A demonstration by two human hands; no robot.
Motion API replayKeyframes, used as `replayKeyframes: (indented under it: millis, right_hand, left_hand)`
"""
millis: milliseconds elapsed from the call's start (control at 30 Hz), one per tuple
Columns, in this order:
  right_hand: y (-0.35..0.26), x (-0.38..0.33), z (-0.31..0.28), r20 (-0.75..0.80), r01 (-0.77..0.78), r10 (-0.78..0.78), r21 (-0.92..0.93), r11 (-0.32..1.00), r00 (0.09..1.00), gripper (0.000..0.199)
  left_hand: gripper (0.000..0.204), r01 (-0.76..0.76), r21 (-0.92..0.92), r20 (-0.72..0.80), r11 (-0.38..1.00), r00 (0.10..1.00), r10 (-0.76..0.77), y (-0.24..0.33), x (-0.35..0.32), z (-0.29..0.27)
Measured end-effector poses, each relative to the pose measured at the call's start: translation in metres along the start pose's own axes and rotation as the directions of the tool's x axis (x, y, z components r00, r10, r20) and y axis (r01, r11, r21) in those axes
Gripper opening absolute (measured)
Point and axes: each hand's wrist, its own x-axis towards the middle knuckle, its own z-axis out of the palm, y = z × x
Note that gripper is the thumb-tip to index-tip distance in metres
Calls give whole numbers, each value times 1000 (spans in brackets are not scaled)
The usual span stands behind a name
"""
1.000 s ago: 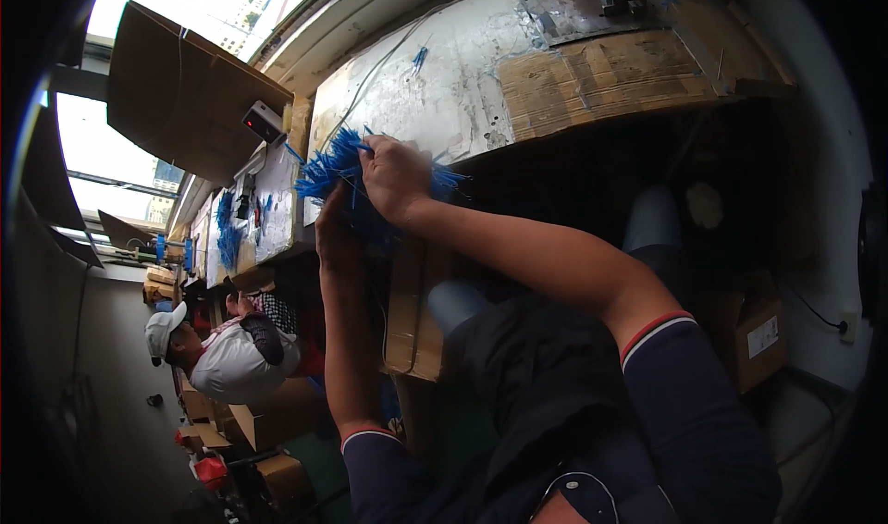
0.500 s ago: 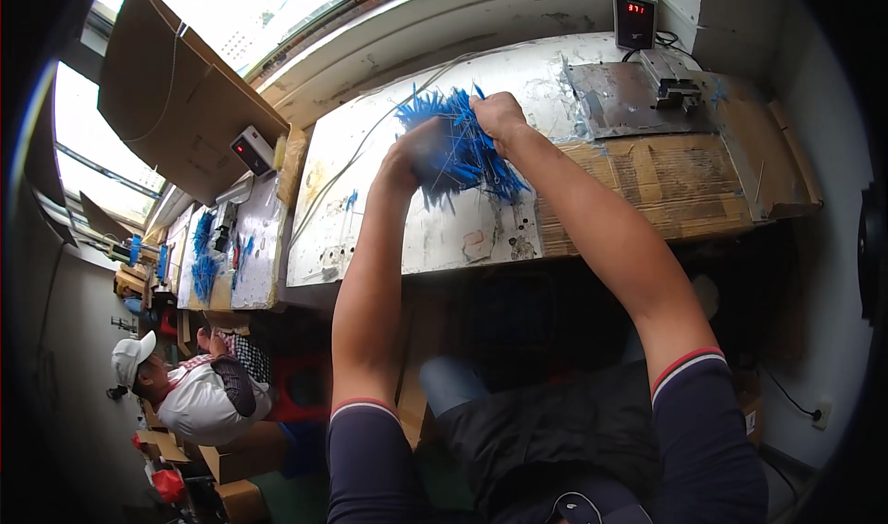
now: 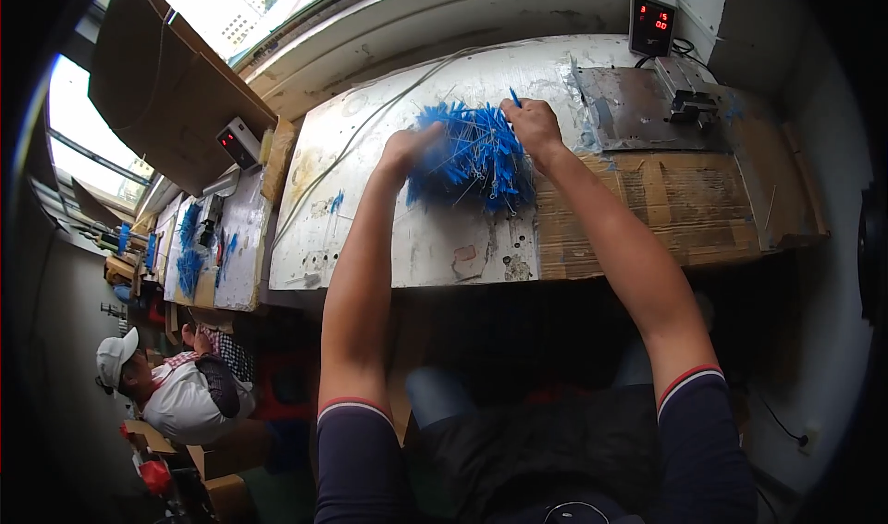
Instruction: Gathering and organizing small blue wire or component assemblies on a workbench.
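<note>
A loose heap of thin blue pieces with fine wire-like strands lies on the white worktable. At the heap's left side is my left hand, its fingers smeared by motion and partly lost against the blue, so their grip cannot be made out. My right hand is closed at the upper right of the heap. From its top sticks out the tip of a slim blue piece, held between thumb and fingers.
Right of the heap, taped cardboard covers the table, with a metal plate and a small clamp-like fixture behind it. A display box stands at the back. Far left, a co-worker sits by another bench.
The head view has shifted slightly. My right hand is a little further from the left one, and the heap lies lower and more spread out. The display's lit digits differ.
</note>
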Motion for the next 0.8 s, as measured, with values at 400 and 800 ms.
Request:
replayKeyframes:
  millis: [400,800]
  right_hand:
    - [34,-141,-87,-43,212,-212,4,977,976,38]
    - [64,-158,-89,-87,290,-340,-351,890,937,31]
  left_hand:
    - [22,-555,-102,-712,826,621,329,-108,-179,40]
    - [41,14,370,20,929,1000,-23,-382,-189,289]
